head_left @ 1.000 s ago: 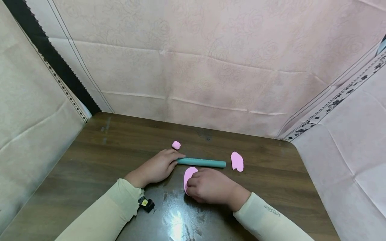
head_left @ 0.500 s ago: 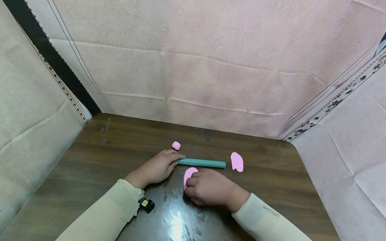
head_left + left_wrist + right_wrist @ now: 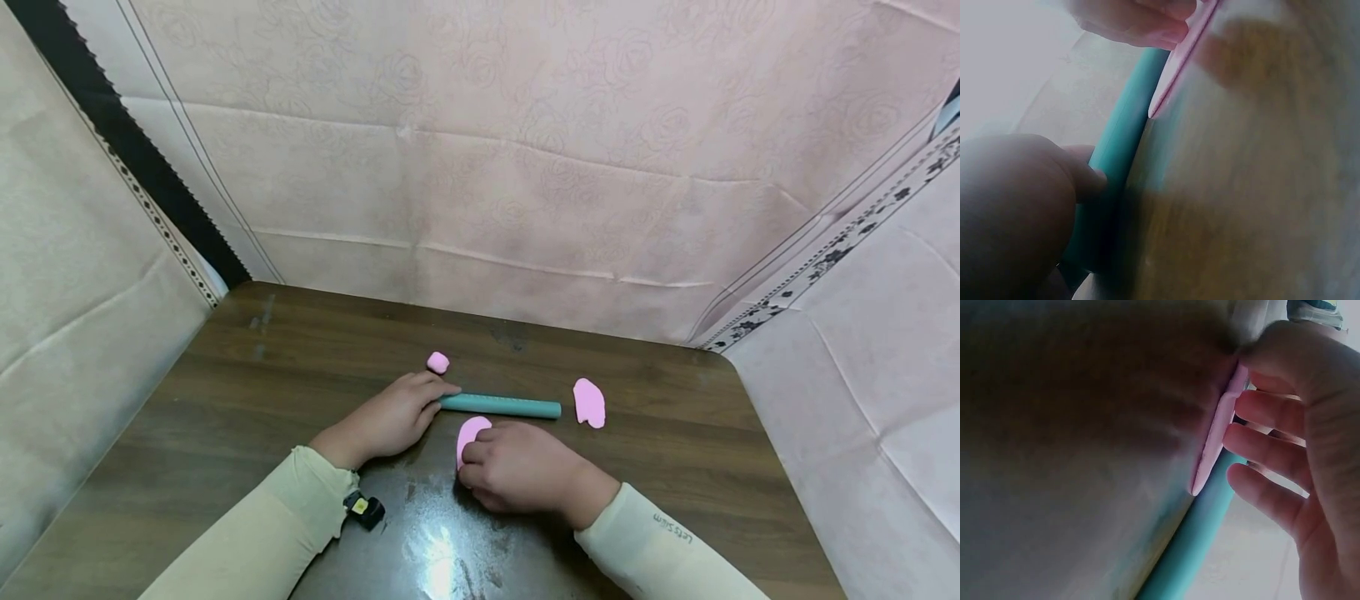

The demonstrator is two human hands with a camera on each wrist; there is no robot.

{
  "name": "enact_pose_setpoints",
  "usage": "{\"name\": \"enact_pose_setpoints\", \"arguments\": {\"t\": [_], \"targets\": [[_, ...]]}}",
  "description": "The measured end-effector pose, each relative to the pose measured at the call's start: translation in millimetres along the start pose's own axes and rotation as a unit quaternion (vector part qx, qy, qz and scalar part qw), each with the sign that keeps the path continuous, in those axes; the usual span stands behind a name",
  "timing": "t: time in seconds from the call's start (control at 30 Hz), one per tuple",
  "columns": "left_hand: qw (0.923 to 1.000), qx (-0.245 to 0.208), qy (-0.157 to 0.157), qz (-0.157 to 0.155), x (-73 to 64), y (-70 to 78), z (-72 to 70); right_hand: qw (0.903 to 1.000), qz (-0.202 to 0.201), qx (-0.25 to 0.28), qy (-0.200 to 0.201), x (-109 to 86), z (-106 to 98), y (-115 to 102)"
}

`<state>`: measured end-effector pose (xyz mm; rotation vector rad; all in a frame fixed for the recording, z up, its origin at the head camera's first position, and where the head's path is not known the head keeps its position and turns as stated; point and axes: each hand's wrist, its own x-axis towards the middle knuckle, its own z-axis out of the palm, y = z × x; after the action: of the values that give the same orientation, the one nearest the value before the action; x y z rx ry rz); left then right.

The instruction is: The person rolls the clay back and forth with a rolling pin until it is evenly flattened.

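Note:
In the head view my left hand [image 3: 393,417] holds the left end of a teal rolling pin [image 3: 502,405], which lies crosswise on the table. The left wrist view shows the thumb against the side of the teal rolling pin [image 3: 1125,125]. Just in front of the pin, my right hand [image 3: 528,468] has its fingers bent over a flattened piece of pink dough [image 3: 468,433] and covers most of it. The right wrist view shows the fingertips on the pink dough [image 3: 1213,447], with the thumb at its far end.
A small pink dough lump [image 3: 438,362] lies behind my left hand. Another flat pink dough piece [image 3: 589,403], notched at its lower edge, lies beyond the pin's right end. Pale cloth [image 3: 480,183] hangs behind and at both sides of the brown wooden table [image 3: 675,467].
My right hand has shifted very slightly left over the pink dough, its fingers staying bent. The left hand, rolling pin and other dough pieces look unmoved.

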<state>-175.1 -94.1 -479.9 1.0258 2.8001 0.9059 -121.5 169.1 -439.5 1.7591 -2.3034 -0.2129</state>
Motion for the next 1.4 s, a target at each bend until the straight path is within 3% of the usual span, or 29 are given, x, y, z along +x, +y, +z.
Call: {"name": "enact_pose_setpoints", "arguments": {"t": [0.13,0.4,0.6,0.9,1.17,1.4], "targets": [[1.0,0.001,-0.001,-0.001,-0.4,-0.9,0.8,1.0,0.007,0.005,-0.002,0.6,0,0],[1.0,-0.004,-0.003,-0.004,-0.6,-0.1,0.6,0.999,-0.004,-0.045,0.001,1.6,5,-5],[1.0,-0.002,0.0,0.002,0.2,-0.9,1.1,0.9995,0.006,-0.025,-0.02,4.2,0,-3],[0.9999,0.014,-0.005,0.007,-0.2,-1.9,0.9,0.9957,-0.031,-0.078,-0.039,12.5,-6,-6],[1.0,0.001,-0.001,-0.002,0.0,-2.2,1.3,0.9991,-0.002,-0.024,-0.036,11.1,-4,-4],[1.0,-0.002,0.001,-0.005,0.2,-3.5,2.5,0.9972,-0.042,-0.051,-0.035,16.1,-5,-4]]}}
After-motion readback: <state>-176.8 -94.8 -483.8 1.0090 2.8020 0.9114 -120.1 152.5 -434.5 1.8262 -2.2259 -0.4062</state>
